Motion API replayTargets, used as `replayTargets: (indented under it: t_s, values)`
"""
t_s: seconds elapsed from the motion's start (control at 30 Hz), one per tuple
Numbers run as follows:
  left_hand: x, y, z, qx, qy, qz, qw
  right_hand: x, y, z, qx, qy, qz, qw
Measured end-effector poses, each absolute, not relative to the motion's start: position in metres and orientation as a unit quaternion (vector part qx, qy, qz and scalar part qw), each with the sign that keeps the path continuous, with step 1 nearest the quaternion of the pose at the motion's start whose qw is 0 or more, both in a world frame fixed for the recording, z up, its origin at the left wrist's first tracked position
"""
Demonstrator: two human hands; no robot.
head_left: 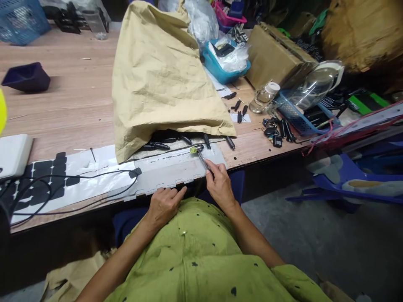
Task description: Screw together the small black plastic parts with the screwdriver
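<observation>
My right hand (219, 186) is closed round the handle of a small hammer (202, 159), which has a metal shaft and a yellow-green end on its head. The head is over the grey-white sheet (166, 165) at the table's front edge. My left hand (166, 205) is at that edge with its fingers curled; whatever they grip, if anything, is hidden. Several black cylindrical pieces (160, 145) lie behind the sheet, partly under a large beige paper bag (163, 84). Another black piece (231, 143) lies right of the hammer head.
Black adhesive pads on a backing sheet (94, 161) and a looped black cable (91, 177) are at left. A dark box-shaped cup (27, 77) stands farther back. At right are a turquoise basket (225, 75), a clear jar (262, 100), keys (273, 133) and a blue chair (352, 178).
</observation>
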State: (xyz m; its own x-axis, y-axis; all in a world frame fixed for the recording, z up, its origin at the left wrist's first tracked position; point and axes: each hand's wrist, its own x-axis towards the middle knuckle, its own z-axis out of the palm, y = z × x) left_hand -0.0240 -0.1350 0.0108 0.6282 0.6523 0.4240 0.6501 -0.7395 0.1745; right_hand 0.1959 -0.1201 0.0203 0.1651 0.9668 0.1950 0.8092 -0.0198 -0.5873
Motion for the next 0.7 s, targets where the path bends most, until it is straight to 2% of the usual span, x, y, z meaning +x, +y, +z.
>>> replayTargets:
  t_s: [0.2,0.37,0.5,0.7]
  values:
    - [-0.025,-0.104,0.030,0.856,0.438,0.272,0.034,0.198,-0.119,0.016,-0.698,-0.636,0.126,0.304]
    - [-0.038,-0.029,0.050,0.787,0.583,0.201,-0.031,0.198,-0.118,0.012,-0.688,-0.634,0.124,0.330]
    - [-0.045,0.000,0.051,0.788,0.597,0.152,-0.020,0.196,-0.117,0.008,-0.684,-0.630,0.125,0.347]
    - [-0.041,-0.018,0.045,0.809,0.552,0.201,0.026,0.195,-0.116,0.007,-0.675,-0.625,0.145,0.364]
